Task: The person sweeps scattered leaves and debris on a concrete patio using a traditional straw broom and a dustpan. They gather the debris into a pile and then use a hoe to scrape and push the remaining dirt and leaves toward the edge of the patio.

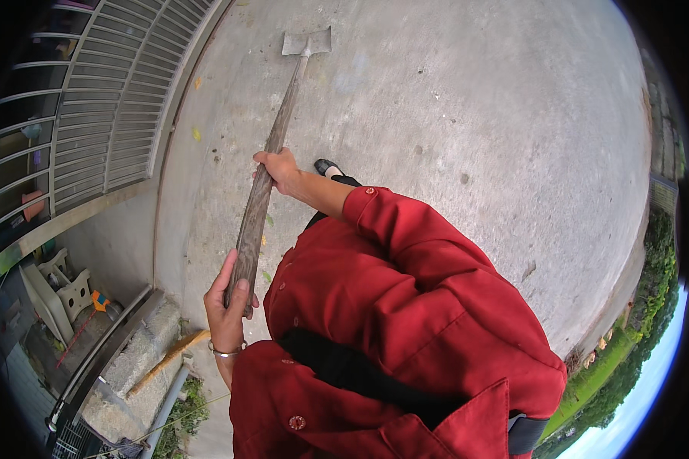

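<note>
Both hands hold a long-handled shovel with a weathered wooden shaft [275, 137] and a squarish metal blade [308, 43]. My right hand [281, 169] is wrapped around the middle of the shaft. Lower in the view, my left hand [229, 304], with a bracelet at its wrist, grips the shaft near its butt end, thumb on the near side. The blade points away from my body, over the grey concrete ground [465, 115]. Whether it touches the ground I cannot tell. A black shoe [325, 166] shows beside my right forearm.
A wall with a barred window [109, 86] runs along the left. Below it are a plastic stool [72, 292], an orange object [99, 300] and a dark metal rail [103, 361]. A brownish stick-like piece [166, 361] lies over a rough concrete ledge [112, 401]. Several leaves dot the ground.
</note>
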`<action>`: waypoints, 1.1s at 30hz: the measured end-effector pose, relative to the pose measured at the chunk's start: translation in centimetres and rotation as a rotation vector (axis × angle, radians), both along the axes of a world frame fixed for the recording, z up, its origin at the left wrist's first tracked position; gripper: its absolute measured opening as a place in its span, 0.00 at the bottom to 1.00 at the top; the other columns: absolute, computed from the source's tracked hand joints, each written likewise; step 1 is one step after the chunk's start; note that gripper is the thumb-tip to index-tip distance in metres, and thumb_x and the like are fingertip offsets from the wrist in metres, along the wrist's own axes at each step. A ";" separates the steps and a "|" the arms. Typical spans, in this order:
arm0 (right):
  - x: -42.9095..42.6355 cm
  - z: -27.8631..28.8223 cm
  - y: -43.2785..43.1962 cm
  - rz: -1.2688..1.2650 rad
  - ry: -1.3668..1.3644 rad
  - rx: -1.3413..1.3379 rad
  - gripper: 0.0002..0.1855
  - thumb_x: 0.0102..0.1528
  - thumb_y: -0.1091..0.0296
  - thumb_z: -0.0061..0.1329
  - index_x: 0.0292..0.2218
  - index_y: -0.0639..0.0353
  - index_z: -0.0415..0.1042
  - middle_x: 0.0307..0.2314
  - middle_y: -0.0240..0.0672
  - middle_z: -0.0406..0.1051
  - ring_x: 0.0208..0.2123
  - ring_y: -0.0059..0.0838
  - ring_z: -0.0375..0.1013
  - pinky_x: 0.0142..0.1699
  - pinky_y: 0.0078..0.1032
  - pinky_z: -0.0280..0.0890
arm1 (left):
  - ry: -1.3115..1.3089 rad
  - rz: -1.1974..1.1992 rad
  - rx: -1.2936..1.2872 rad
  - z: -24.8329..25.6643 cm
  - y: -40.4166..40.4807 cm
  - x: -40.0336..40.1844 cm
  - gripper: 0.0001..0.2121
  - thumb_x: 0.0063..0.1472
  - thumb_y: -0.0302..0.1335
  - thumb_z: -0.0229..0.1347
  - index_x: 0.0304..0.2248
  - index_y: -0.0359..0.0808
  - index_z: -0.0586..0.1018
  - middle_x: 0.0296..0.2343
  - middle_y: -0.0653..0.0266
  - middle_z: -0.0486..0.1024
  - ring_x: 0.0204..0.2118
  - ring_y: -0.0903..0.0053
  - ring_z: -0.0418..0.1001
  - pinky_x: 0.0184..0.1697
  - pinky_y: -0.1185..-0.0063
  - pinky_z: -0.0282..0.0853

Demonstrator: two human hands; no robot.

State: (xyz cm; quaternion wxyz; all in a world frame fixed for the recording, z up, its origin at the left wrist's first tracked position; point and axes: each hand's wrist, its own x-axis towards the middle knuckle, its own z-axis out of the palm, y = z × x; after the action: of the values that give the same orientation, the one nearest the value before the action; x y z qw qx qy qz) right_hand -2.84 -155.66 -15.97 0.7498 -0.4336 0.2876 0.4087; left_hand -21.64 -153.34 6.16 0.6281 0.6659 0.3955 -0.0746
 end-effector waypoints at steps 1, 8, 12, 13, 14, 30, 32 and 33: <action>-0.1 -0.1 0.0 -0.005 0.013 -0.006 0.22 0.44 0.78 0.48 0.39 0.75 0.55 0.24 0.46 0.63 0.17 0.38 0.68 0.18 0.35 0.67 | -0.017 0.010 -0.007 0.0 -0.1 0.0 0.22 0.57 0.26 0.48 0.51 0.32 0.63 0.20 0.72 0.68 0.17 0.88 0.62 0.17 0.89 0.55; -1.9 -0.4 -0.4 0.036 0.067 -0.024 0.23 0.46 0.75 0.47 0.40 0.76 0.53 0.25 0.48 0.62 0.16 0.39 0.68 0.17 0.36 0.66 | -0.051 0.024 -0.044 -0.7 -0.9 -1.1 0.22 0.57 0.27 0.49 0.51 0.32 0.63 0.20 0.72 0.68 0.17 0.89 0.62 0.16 0.89 0.55; -2.6 0.6 -1.0 0.071 0.043 -0.046 0.22 0.46 0.73 0.47 0.38 0.79 0.54 0.23 0.46 0.63 0.17 0.38 0.69 0.18 0.34 0.66 | -0.066 0.011 -0.046 -1.4 -0.9 -1.8 0.23 0.56 0.28 0.49 0.51 0.34 0.63 0.24 0.70 0.70 0.17 0.88 0.63 0.16 0.89 0.54; -2.4 0.6 -1.0 0.081 0.036 -0.046 0.21 0.46 0.72 0.48 0.37 0.79 0.55 0.23 0.45 0.63 0.17 0.38 0.69 0.18 0.34 0.66 | -0.067 0.010 -0.059 -1.4 -0.9 -1.7 0.22 0.56 0.27 0.49 0.51 0.34 0.63 0.22 0.70 0.70 0.17 0.88 0.63 0.16 0.89 0.55; -2.2 0.6 -1.1 0.084 0.034 -0.053 0.21 0.46 0.72 0.48 0.36 0.79 0.56 0.23 0.45 0.63 0.17 0.38 0.69 0.18 0.34 0.66 | -0.067 0.009 -0.073 -1.4 -0.9 -1.6 0.22 0.56 0.26 0.49 0.51 0.34 0.63 0.21 0.71 0.69 0.17 0.89 0.63 0.16 0.89 0.56; -2.7 -4.1 -0.3 0.353 0.059 0.055 0.10 0.51 0.66 0.41 0.30 0.63 0.59 0.18 0.42 0.63 0.21 0.39 0.65 0.30 0.38 0.65 | -0.211 0.043 -0.077 -2.4 0.2 -4.3 0.21 0.58 0.29 0.50 0.51 0.38 0.64 0.22 0.75 0.69 0.20 0.91 0.64 0.23 0.89 0.61; -2.7 -4.0 -0.7 0.360 0.047 0.040 0.09 0.50 0.67 0.41 0.30 0.63 0.59 0.18 0.42 0.62 0.20 0.39 0.65 0.29 0.38 0.65 | -0.196 0.062 -0.102 -2.0 -0.3 -4.5 0.21 0.58 0.30 0.51 0.51 0.38 0.65 0.22 0.75 0.69 0.20 0.91 0.63 0.23 0.88 0.61; -2.7 -4.1 -0.7 0.346 0.023 -0.001 0.09 0.50 0.68 0.41 0.29 0.63 0.59 0.18 0.42 0.62 0.20 0.39 0.65 0.28 0.38 0.65 | -0.194 0.073 -0.115 -2.1 -0.3 -4.6 0.21 0.58 0.30 0.51 0.51 0.38 0.65 0.23 0.75 0.69 0.20 0.91 0.63 0.24 0.88 0.61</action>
State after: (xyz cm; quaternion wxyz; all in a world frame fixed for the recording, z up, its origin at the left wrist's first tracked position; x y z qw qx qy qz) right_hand -5.51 -156.34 -20.04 0.6646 -0.4722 0.2174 0.5367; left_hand -26.21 -153.66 4.11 0.7029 0.6182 0.3518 -0.0094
